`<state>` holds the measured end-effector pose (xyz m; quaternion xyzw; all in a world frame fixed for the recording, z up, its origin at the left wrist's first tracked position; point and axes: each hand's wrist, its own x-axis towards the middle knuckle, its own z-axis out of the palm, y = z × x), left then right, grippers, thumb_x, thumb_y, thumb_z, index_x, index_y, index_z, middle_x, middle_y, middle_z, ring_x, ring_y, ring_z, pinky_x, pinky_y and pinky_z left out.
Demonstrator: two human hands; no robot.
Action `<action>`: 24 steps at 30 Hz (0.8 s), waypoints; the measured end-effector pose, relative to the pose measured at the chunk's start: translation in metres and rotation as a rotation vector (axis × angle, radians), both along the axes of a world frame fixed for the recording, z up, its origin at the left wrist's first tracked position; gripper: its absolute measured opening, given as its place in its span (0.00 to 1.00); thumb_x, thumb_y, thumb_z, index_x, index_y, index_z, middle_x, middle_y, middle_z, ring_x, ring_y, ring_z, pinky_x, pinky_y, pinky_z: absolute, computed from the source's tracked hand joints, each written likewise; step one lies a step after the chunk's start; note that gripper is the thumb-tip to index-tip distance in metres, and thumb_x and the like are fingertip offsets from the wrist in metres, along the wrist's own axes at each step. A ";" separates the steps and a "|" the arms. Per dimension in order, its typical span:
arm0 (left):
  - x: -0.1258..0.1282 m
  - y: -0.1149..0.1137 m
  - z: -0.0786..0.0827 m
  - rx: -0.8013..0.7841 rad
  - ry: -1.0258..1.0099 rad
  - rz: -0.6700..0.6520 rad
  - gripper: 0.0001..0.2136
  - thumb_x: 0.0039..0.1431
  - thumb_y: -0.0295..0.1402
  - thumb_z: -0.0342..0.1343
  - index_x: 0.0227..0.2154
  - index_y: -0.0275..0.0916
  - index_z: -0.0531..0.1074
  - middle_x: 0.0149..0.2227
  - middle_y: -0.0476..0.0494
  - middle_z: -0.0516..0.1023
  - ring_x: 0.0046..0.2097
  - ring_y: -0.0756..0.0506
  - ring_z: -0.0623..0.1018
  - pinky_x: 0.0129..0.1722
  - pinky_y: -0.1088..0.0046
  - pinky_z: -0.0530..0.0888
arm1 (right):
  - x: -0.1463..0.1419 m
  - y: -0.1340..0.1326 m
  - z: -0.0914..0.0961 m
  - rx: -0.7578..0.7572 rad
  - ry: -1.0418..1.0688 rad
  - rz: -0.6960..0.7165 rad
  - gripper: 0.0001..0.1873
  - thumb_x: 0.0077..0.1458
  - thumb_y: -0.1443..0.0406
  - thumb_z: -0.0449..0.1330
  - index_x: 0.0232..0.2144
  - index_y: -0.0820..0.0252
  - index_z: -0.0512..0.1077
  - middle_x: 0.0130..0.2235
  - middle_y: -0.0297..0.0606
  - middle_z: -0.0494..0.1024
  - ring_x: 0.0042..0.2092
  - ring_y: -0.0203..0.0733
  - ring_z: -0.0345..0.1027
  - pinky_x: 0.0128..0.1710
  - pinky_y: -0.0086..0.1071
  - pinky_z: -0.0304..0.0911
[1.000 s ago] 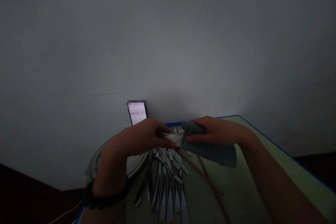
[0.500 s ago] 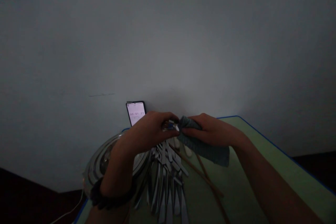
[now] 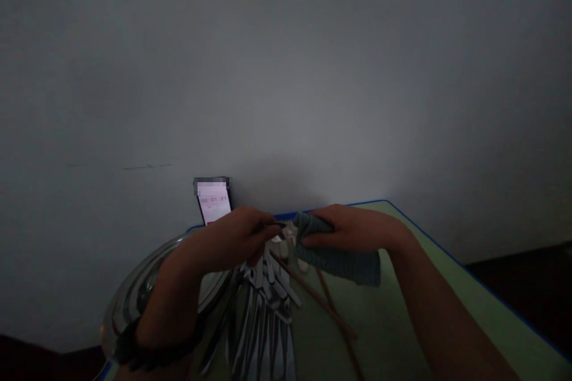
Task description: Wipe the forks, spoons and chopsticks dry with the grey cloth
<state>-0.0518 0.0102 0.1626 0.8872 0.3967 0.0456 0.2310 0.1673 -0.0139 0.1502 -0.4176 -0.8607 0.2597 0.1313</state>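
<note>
My left hand (image 3: 243,235) is closed, with its thumb and fingers pinching a shiny piece of cutlery (image 3: 289,228). Its short visible part looks pronged, but dim light and blur hide the exact kind. A grey-blue cloth (image 3: 344,265) is gripped in my right hand (image 3: 346,226), bunched at the fingers and hanging down behind them. The cloth's bunched end is right beside the cutlery; whether they touch I cannot tell. Below my left hand, a pile of metal cutlery (image 3: 263,321) lies on the table, handles towards me.
Two crossed wooden chopsticks (image 3: 324,303) lie right of the pile. A large round metal dish or lid (image 3: 129,292) is at the left, partly behind my forearm. A phone (image 3: 214,202) showing a timer leans on the wall (image 3: 286,71). The green table (image 3: 397,321) has blue edging.
The view has swung slightly right, so the surroundings sit further left. My hands have drawn a little apart, and the cutlery now shows between my left fingers and the cloth.
</note>
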 end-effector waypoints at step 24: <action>0.021 -0.002 -0.008 0.272 -0.035 -0.102 0.13 0.62 0.34 0.40 0.30 0.37 0.68 0.22 0.51 0.68 0.25 0.51 0.68 0.26 0.76 0.60 | 0.004 -0.003 0.001 0.144 -0.029 -0.075 0.17 0.54 0.54 0.50 0.31 0.61 0.70 0.30 0.36 0.75 0.30 0.36 0.66 0.28 0.27 0.54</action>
